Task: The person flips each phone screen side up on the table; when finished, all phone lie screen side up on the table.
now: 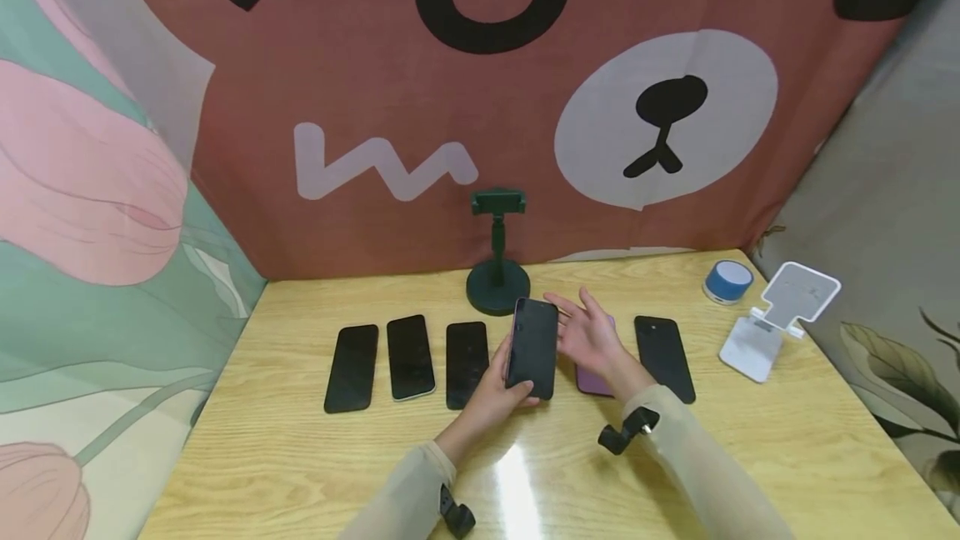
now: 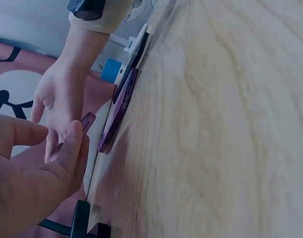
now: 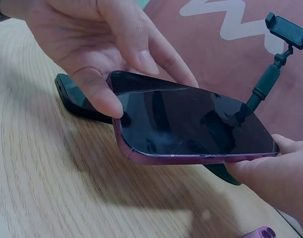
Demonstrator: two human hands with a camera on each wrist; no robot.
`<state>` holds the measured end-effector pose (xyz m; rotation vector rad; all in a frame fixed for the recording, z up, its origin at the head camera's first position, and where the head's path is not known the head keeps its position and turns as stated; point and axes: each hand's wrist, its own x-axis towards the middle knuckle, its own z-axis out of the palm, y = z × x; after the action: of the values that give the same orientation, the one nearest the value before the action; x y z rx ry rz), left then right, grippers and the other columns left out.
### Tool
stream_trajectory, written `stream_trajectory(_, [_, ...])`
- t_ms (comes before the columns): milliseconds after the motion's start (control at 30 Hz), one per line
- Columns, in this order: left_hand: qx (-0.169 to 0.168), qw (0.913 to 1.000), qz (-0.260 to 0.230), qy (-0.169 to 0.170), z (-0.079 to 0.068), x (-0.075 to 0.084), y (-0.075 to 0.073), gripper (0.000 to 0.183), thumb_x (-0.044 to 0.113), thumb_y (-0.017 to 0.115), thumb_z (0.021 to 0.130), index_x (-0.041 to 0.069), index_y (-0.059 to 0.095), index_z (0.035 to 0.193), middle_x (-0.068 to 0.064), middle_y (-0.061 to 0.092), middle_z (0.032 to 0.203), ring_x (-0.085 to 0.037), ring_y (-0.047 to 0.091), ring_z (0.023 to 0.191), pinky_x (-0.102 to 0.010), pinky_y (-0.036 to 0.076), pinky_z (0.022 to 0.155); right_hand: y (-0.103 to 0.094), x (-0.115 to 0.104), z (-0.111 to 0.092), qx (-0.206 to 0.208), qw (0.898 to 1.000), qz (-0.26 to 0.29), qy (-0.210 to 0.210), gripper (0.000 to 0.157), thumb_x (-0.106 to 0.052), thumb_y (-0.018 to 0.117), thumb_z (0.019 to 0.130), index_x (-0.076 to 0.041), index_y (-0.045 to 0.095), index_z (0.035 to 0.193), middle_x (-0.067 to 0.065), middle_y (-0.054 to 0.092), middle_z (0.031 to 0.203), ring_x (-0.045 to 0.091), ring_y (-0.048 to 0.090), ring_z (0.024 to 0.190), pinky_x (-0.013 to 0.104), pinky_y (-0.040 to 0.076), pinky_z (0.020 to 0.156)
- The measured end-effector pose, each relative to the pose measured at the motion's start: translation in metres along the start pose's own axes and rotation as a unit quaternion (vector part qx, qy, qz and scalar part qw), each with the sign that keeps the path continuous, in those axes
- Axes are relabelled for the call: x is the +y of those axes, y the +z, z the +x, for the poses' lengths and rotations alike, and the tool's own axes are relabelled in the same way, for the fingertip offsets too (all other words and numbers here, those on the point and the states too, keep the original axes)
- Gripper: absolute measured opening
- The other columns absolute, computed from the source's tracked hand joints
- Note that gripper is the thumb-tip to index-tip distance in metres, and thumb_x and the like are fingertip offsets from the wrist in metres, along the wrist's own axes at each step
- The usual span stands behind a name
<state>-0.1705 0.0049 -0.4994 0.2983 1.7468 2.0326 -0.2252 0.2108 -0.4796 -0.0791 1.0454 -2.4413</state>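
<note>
Left hand (image 1: 495,398) curls fingers round purple-edged, black-screened phone (image 1: 534,347); right hand's (image 1: 591,340) fingers spread. Apparent step: handling; next move needs steady support.

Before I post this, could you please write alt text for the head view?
A left hand holds a phone above a wooden table, the right hand beside it; more phones lie on either side, a green stand behind.

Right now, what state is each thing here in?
Held phone: raised, screen dark, in the left hand.
Right hand: fingers extended, beside that phone.
Leftmost phone: flat, dark.
Second phone: flat, dark.
Third phone: flat, dark.
Purple phone: flat, back up, partly hidden.
Far-right phone: flat, dark.
Green stand: upright, empty.
White stand: unfolded, empty.
Blue cylinder: standing upright.
</note>
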Motion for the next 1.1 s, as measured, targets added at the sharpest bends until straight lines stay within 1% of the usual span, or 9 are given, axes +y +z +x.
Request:
stream_trajectory(133, [0.004, 0.9999, 0.011, -0.012, 0.001, 0.0, 0.001, 0.086, -0.006, 0.058, 0.088, 0.017, 0.007, 0.154, -0.024, 0.017, 0.152, -0.032, 0.06, 0.101, -0.041, 0.054, 0.076, 0.001, 0.0, 0.0, 0.004, 1.0, -0.006, 0.003, 0.08, -0.062, 0.019, 0.096, -0.009, -0.005, 0.152, 0.013, 0.023, 0.144, 0.021, 0.046, 0.12, 0.037, 0.036, 0.1])
stream_trajectory(233, [0.006, 0.9995, 0.023, -0.02, 0.001, 0.001, 0.001, 0.088, -0.004, 0.06, 0.087, 0.017, 0.007, 0.154, -0.02, 0.016, 0.154, -0.028, 0.06, 0.098, -0.04, 0.055, 0.075, 0.001, -0.001, -0.001, 0.003, 1.0, -0.006, 0.007, 0.079, -0.062, 0.019, 0.096, -0.01, -0.003, 0.152, 0.014, 0.018, 0.147, 0.021, 0.044, 0.122, 0.039, 0.034, 0.102])
stream_trajectory(300, [0.004, 0.9992, 0.031, -0.024, 0.001, 0.002, 0.001, 0.089, -0.003, 0.062, 0.086, 0.017, 0.007, 0.154, -0.02, 0.019, 0.153, -0.027, 0.061, 0.095, -0.04, 0.055, 0.074, 0.001, -0.001, -0.001, 0.005, 1.0, -0.006, 0.011, 0.079, -0.062, 0.019, 0.096, -0.01, -0.002, 0.152, 0.014, 0.021, 0.145, 0.022, 0.043, 0.122, 0.039, 0.034, 0.102])
stream_trajectory(433, [-0.007, 0.9989, 0.039, -0.026, 0.001, 0.003, 0.001, 0.088, -0.002, 0.063, 0.086, 0.017, 0.01, 0.153, -0.023, 0.031, 0.146, -0.023, 0.06, 0.093, -0.038, 0.055, 0.072, 0.001, -0.002, -0.002, 0.01, 1.0, -0.006, 0.018, 0.081, -0.062, 0.021, 0.096, -0.008, -0.004, 0.152, 0.013, 0.026, 0.141, 0.023, 0.043, 0.123, 0.039, 0.034, 0.101])
stream_trajectory(567, [-0.006, 0.9985, 0.05, -0.023, 0.002, 0.003, 0.001, 0.084, -0.001, 0.062, 0.086, 0.016, 0.013, 0.153, -0.022, 0.044, 0.135, -0.021, 0.06, 0.088, -0.035, 0.054, 0.068, 0.0, -0.002, 0.0, 0.007, 1.0, -0.013, 0.023, 0.082, -0.062, 0.019, 0.096, -0.007, -0.008, 0.151, 0.016, 0.018, 0.146, 0.025, 0.038, 0.126, 0.039, 0.033, 0.101])
stream_trajectory(700, [-0.005, 0.9976, 0.068, -0.017, 0.004, 0.002, 0.002, 0.08, 0.001, 0.061, 0.087, 0.013, 0.015, 0.152, -0.02, 0.049, 0.129, -0.022, 0.06, 0.088, -0.036, 0.053, 0.066, -0.002, 0.0, 0.002, 0.011, 0.999, -0.018, 0.027, 0.084, -0.064, 0.017, 0.095, -0.007, -0.007, 0.151, 0.019, 0.007, 0.152, 0.026, 0.037, 0.126, 0.039, 0.033, 0.101])
stream_trajectory(767, [-0.003, 0.9968, 0.078, -0.016, 0.005, 0.001, 0.002, 0.079, 0.002, 0.061, 0.088, 0.012, 0.017, 0.152, -0.02, 0.049, 0.127, -0.022, 0.06, 0.088, -0.037, 0.053, 0.064, -0.003, 0.001, 0.003, 0.016, 0.999, -0.019, 0.027, 0.084, -0.064, 0.017, 0.095, -0.006, -0.006, 0.151, 0.02, 0.009, 0.151, 0.025, 0.039, 0.124, 0.039, 0.034, 0.1])
stream_trajectory(933, [-0.001, 0.9959, 0.09, -0.01, 0.008, -0.001, 0.002, 0.076, 0.002, 0.062, 0.087, 0.01, 0.022, 0.15, -0.02, 0.05, 0.123, -0.021, 0.059, 0.082, -0.036, 0.051, 0.059, -0.005, 0.002, 0.006, 0.022, 0.999, -0.016, 0.03, 0.083, -0.062, 0.019, 0.096, -0.004, -0.004, 0.151, 0.014, 0.03, 0.139, 0.024, 0.043, 0.119, 0.039, 0.034, 0.099])
stream_trajectory(1100, [0.0, 0.9956, 0.094, -0.007, 0.005, 0.003, 0.002, 0.08, -0.001, 0.063, 0.085, 0.008, 0.018, 0.151, -0.022, 0.048, 0.128, -0.02, 0.058, 0.084, -0.038, 0.051, 0.06, -0.006, 0.003, 0.009, 0.036, 0.998, -0.016, 0.039, 0.083, -0.063, 0.02, 0.096, -0.005, -0.002, 0.151, 0.014, 0.028, 0.14, 0.024, 0.043, 0.119, 0.039, 0.034, 0.098])
